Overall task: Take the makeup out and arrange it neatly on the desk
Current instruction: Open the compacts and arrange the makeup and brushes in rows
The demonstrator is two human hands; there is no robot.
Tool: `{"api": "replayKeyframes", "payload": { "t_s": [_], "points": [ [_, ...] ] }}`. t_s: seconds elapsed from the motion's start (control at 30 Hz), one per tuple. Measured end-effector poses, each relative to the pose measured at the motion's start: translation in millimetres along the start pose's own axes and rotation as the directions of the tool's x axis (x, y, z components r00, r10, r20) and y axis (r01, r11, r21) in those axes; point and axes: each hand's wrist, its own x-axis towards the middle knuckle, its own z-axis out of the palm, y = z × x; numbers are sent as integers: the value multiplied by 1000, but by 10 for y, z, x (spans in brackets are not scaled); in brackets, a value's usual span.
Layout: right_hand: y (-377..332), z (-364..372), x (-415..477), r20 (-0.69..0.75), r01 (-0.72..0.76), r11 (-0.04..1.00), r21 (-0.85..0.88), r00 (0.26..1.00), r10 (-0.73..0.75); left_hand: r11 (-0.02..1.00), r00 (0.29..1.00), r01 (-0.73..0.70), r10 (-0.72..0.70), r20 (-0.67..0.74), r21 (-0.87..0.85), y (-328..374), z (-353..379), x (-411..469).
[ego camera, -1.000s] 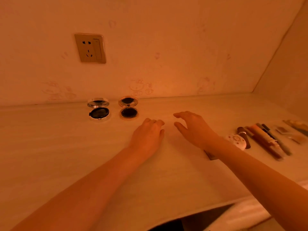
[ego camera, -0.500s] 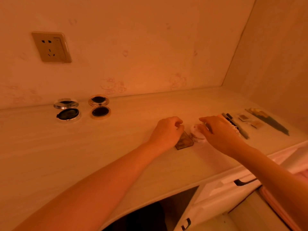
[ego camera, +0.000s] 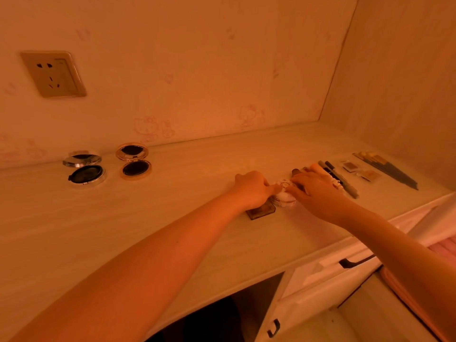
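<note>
Nearest us, the dark square case point(ego camera: 261, 211) lies on the desk point(ego camera: 172, 230), half under our left hand point(ego camera: 251, 191), whose curled fingers touch the round jar point(ego camera: 285, 198); whether they grip we cannot tell. Our right hand point(ego camera: 318, 193) pinches its lid from 3 o'clock. We should seat it squarely beside the pencils point(ego camera: 342, 180), aligned with the open compacts point(ego camera: 134, 164) at 10 o'clock.

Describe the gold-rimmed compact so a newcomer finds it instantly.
Find the wall socket. Below and right of it, on the desk, stand two open round compacts. The gold-rimmed compact is the right-hand one; the silver-rimmed compact lies to its left.
</note>
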Motion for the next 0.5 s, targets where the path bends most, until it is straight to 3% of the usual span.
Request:
{"api": "replayKeyframes", "payload": {
  "t_s": [0.27, 0.5],
  "points": [
    [-19, -31, -61, -44, -60, 994, 92, 997, 64, 996, 1000, 5, -4, 10, -88, 14, -18, 11],
    [-99, -4, -206, -90, -109, 940, 324, 985, 145, 982, 999, -7, -1, -43, -187, -31, -16, -42]
  ]
}}
